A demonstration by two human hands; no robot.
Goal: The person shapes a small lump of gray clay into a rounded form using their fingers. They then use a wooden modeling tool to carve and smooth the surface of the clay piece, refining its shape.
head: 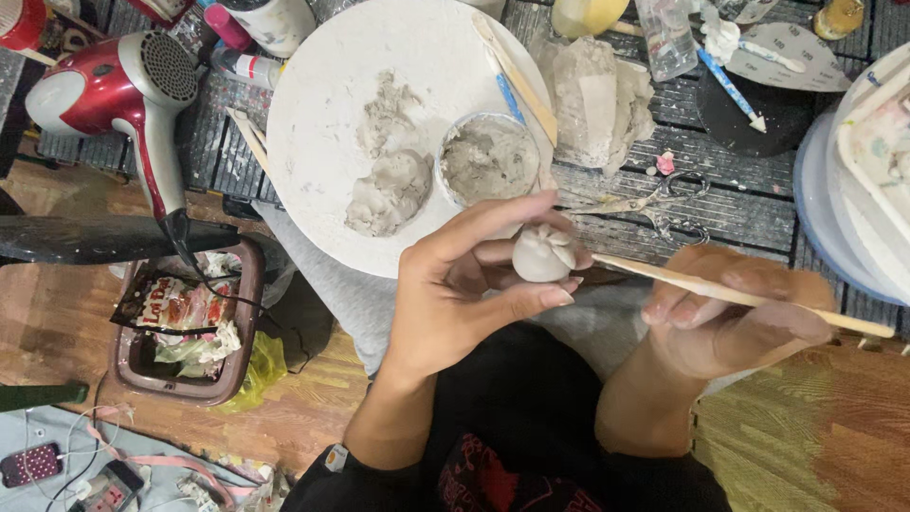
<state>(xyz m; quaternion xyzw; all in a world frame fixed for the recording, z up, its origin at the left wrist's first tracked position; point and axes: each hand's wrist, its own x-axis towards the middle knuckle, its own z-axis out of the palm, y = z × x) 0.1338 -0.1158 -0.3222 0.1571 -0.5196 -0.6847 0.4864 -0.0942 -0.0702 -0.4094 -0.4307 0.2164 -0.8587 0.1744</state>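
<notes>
My left hand (455, 284) pinches a small white clay ball (543, 254) with folded pleats between thumb and fingers, held over my lap. My right hand (739, 313) grips a thin wooden stick (739, 296) whose tip touches the ball's right side. Just beyond, a round white board (322, 123) carries lumps of grey clay (389, 190) and a small tub of wet clay (488, 161).
A red hair dryer (123, 90) lies at the left on the slatted table (720, 199). Scissors (645, 201), a bagged clay block (597, 100), blue-handled tools (730, 85) and stacked plates (853, 190) sit to the right. A brown bin (242, 332) with wrappers stands on the floor.
</notes>
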